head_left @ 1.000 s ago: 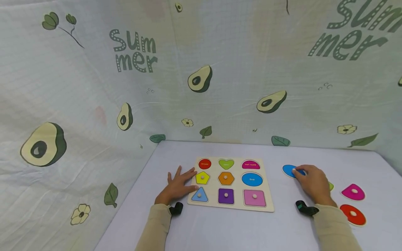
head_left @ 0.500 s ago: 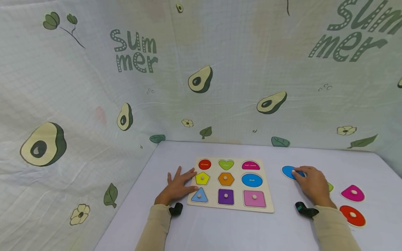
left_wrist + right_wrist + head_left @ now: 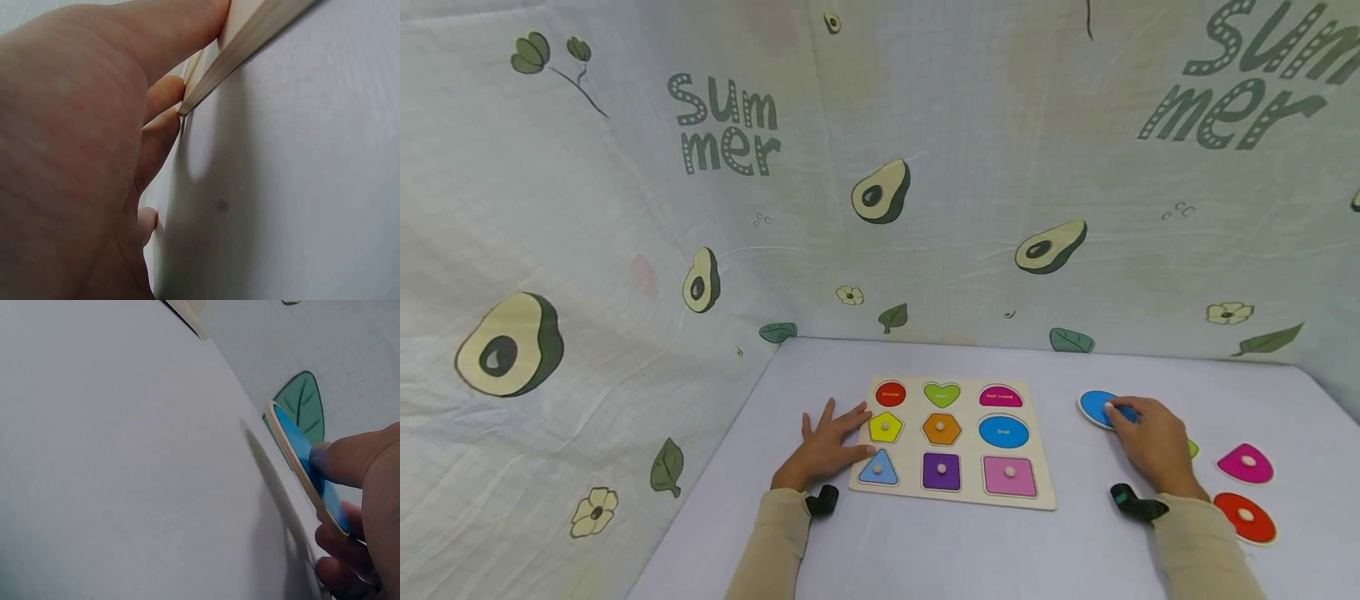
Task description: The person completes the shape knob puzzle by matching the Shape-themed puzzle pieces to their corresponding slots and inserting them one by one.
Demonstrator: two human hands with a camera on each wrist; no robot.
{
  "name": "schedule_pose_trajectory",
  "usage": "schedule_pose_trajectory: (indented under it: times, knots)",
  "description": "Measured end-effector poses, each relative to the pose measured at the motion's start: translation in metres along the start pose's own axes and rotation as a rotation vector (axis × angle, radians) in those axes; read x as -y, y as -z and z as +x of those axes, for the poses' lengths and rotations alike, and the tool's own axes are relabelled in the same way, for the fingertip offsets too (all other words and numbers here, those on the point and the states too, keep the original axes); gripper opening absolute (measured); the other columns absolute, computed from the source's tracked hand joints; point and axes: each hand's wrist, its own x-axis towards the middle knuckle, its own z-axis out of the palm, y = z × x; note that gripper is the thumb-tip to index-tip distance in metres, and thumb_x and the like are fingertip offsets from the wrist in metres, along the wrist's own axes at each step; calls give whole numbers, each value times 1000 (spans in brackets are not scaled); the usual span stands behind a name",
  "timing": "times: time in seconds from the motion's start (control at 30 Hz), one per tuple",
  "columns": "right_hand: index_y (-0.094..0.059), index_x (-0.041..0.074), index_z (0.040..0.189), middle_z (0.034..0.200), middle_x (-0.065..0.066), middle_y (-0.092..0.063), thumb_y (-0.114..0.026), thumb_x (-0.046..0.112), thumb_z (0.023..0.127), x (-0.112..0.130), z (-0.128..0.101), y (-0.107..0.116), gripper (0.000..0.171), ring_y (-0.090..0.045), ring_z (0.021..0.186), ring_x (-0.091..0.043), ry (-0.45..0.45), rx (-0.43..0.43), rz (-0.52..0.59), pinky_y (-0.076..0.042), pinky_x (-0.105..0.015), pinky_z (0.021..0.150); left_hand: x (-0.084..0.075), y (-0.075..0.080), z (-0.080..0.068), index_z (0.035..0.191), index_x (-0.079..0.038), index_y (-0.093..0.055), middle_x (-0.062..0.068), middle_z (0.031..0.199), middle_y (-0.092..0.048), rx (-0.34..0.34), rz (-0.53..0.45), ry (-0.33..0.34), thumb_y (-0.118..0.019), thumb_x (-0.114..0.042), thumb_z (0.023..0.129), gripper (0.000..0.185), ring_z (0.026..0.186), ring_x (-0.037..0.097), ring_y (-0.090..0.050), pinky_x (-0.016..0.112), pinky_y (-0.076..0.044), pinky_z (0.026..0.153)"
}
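Head view: the right hand (image 3: 1153, 442) lies on the tabletop (image 3: 925, 550) to the right of the puzzle board (image 3: 951, 440), its fingertips pinching the peg of the blue oval piece (image 3: 1096, 407). Right wrist view: the oval piece (image 3: 306, 462) is tilted, its far edge lifted off the surface, with the thumb on its blue face and curled fingers (image 3: 340, 550) beneath its near edge; the grip is closed on the piece. The piece stands well apart from the board, whose blue oval recess (image 3: 1003, 432) is bare.

The left hand (image 3: 827, 446) rests flat with fingers spread and straight, a released grip, its fingertips touching the board's left edge; the left wrist view shows a finger pressed against the board's edge (image 3: 250, 50).

Pieces seated in the board: yellow pentagon (image 3: 885, 427), orange hexagon (image 3: 941, 428), blue triangle (image 3: 877, 469), purple square (image 3: 941, 471), pink square (image 3: 1010, 475). On the tabletop to the right of the right hand lie a magenta half-round piece (image 3: 1246, 463) and a red circle piece (image 3: 1245, 517); a green piece (image 3: 1192, 448) is largely hidden behind the hand.
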Motion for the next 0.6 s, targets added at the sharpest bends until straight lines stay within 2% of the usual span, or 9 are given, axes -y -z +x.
schedule_pose_trajectory:
  times: [0.27,0.6]
  knots:
    - [-58,-6,133,138,-37,-48,-54,44,103,5,-4,2,59,-41,127,-58,-39,-8,52,-37,-72,97,0,0,-1,150,-29,-50,-9,159,-37,4,-6,5,-70,-58,85,74,152,39,0,71,15,110]
    - [-58,-5,133,138,-34,-50,-53,43,103,13,-6,0,57,-43,127,-55,-32,-19,112,-38,-70,98,0,0,0,150,-29,-50,-9,159,-37,5,-8,5,-70,-59,84,74,152,39,0,71,14,110]
